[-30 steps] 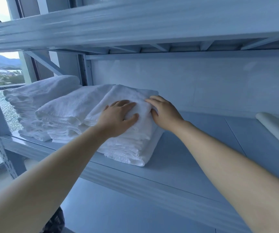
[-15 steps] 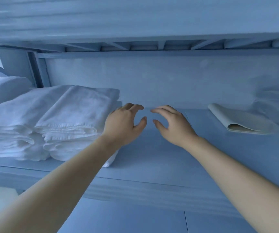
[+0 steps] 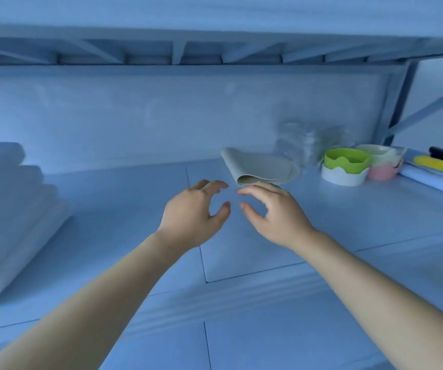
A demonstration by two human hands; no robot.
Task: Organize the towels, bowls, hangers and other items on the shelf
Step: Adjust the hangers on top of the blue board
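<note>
My left hand (image 3: pixel 196 212) and my right hand (image 3: pixel 276 212) hover side by side over the middle of the blue shelf (image 3: pixel 135 209), fingers curled apart and holding nothing. Just beyond my right fingertips lies a folded grey-beige cloth (image 3: pixel 257 166). A stack of white folded towels (image 3: pixel 9 209) sits at the left edge, blurred. To the right stand a green bowl nested in a white one (image 3: pixel 345 166) and pink and pale bowls (image 3: pixel 383 161). At the far right lie yellow and black hangers (image 3: pixel 441 162).
Clear plastic or glass items (image 3: pixel 300 145) stand against the back wall behind the cloth. A striped white cloth (image 3: pixel 433 180) lies under the hangers. The upper shelf's ribbed underside (image 3: pixel 177 52) hangs low overhead. A diagonal brace (image 3: pixel 428 108) closes the right end.
Both hands have come off the white towel stack and moved right along the shelf; the view has swung right, bringing the folded cloth, bowls and hangers into sight.
</note>
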